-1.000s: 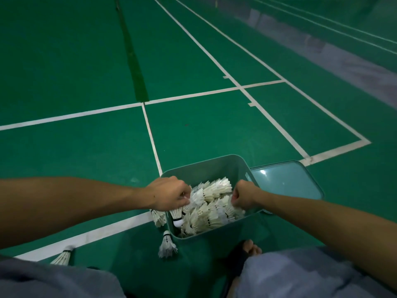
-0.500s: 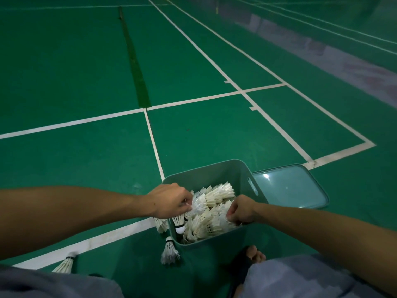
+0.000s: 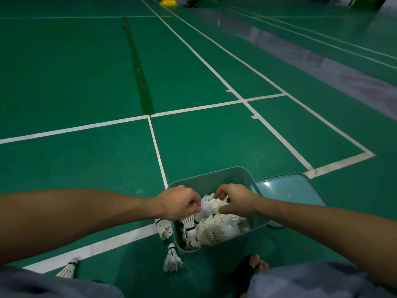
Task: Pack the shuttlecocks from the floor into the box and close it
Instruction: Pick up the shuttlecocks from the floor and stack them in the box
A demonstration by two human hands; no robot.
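Box (image 3: 214, 179) nearly full; both hands pinch shuttlecocks (image 3: 217, 229) inside; three on floor at 7 o'clock, lid (image 3: 290, 190) off

1. Premises: an indoor badminton hall.
2. Flooring: green synthetic court mat (image 3: 64, 61) covering the whole visible floor, with a dull sheen.
3. Markings: white court lines (image 3: 214, 106) in a badminton layout, with paired sidelines and a corner at the right.
4. Adjoining area: a grey strip (image 3: 322, 67) runs beside the court; further green surface with white lines lies beyond it, indicating a neighbouring court.
5. Equipment: white feather shuttlecocks (image 3: 217, 229) heaped in a green plastic box (image 3: 206, 179); a yellow object (image 3: 168, 2) stands at the far end, type not discernible.
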